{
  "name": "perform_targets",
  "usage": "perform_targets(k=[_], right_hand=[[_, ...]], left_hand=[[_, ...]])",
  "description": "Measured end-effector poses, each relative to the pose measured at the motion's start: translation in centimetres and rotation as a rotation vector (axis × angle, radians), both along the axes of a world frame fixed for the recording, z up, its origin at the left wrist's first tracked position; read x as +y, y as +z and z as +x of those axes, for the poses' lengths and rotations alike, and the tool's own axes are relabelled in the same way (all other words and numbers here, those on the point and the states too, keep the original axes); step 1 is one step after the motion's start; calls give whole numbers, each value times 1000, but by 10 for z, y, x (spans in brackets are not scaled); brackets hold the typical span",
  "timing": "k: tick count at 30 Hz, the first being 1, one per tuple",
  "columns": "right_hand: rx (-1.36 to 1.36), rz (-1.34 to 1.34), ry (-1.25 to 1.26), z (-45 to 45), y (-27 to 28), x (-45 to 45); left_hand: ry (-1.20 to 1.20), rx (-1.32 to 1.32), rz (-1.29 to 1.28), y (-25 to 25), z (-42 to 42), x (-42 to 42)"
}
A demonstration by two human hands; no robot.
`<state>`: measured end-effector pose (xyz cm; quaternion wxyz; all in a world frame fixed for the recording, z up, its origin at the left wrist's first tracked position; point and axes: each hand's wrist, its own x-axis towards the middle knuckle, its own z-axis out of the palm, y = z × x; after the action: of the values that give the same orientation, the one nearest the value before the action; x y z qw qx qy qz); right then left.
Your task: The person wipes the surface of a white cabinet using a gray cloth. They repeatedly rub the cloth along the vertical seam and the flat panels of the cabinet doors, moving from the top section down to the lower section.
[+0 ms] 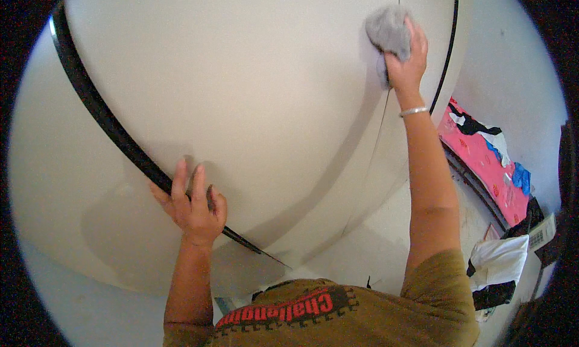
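Note:
My right hand (409, 62) holds a bunched grey cloth (389, 30) against a large, smooth, off-white panel (280, 84) at the upper right, over a thin dark seam. Some of the palm and the thumb tip are hidden by the cloth. Lower left, my left hand (196, 207) rests with spread fingers on a long black trim strip (108, 116) that curves along the same pale surface. Nothing shows held in it. Shadows of both arms fall on the panel.
A low bed or bench with a pink patterned cover (479, 166) stands at the right, bearing black, white and blue cloths. Below it a white cloth (497, 261) lies over something dark. Another black strip (448, 53) runs down the panel's right side, beside a pale wall (511, 75).

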<state>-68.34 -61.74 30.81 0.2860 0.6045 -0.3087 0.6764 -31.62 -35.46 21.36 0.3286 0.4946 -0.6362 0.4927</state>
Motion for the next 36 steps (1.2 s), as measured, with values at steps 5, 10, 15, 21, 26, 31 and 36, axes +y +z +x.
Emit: perform_targets(k=[5,10,15,21,26,31,36], right_hand=[[-34,153,54,0,-99,4],[-172,407,12,5,-226,17],[-577,1158,292,15,-362,73],[-1856,1382,978,-19,-482,149],[-1744,1169,900,-60,-433,137],[-1268,877,862,-53,-276,108],[-839,676,603,-26,-195,88]], left_hand=[[28,13,-5,9,0,1],[15,9,-20,11,1,-4],[8,6,-39,8,6,-5],[42,-21,-32,11,0,-6],[47,-18,-43,12,0,-3],[67,-11,-41,9,0,-2],[52,-7,-36,10,0,-6]])
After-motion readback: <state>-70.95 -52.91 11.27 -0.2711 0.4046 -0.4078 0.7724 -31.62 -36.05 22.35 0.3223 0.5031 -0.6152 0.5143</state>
